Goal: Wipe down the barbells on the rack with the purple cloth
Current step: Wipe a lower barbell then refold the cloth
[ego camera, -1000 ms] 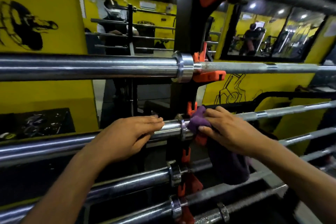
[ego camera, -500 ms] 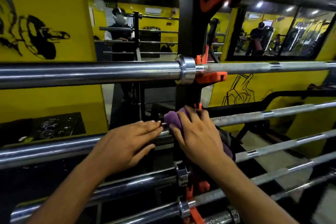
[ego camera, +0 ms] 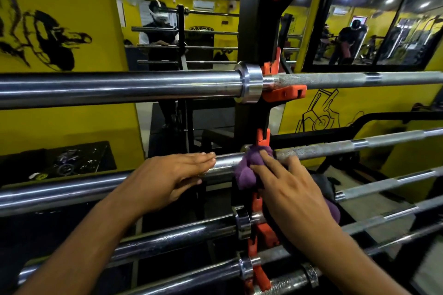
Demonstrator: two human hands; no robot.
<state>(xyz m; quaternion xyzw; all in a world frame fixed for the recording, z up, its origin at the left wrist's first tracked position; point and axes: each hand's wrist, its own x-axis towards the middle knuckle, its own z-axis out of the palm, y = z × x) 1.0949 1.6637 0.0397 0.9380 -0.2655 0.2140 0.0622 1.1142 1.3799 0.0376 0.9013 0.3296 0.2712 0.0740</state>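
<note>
Several chrome barbells lie across a black rack upright [ego camera: 251,38] on orange hooks. The middle barbell [ego camera: 335,149] runs under both my hands. My left hand [ego camera: 165,179] rests flat on its thick sleeve, fingers straight and pointing right. My right hand [ego camera: 290,196] presses the bunched purple cloth [ego camera: 248,170] against the bar at the sleeve collar, next to an orange hook [ego camera: 263,137]. More of the cloth hangs below my right palm, mostly hidden.
A thicker barbell [ego camera: 119,88] crosses above my hands, and more bars [ego camera: 167,239] run below them. Yellow walls with black drawings stand behind. A mirror [ego camera: 177,31] reflects a person with a headset. Another person stands in the gym at far right.
My right hand slid the cloth left along the bar from the shaft to the collar, then shifted slightly so the cloth shows more. My left hand stayed on the sleeve.
</note>
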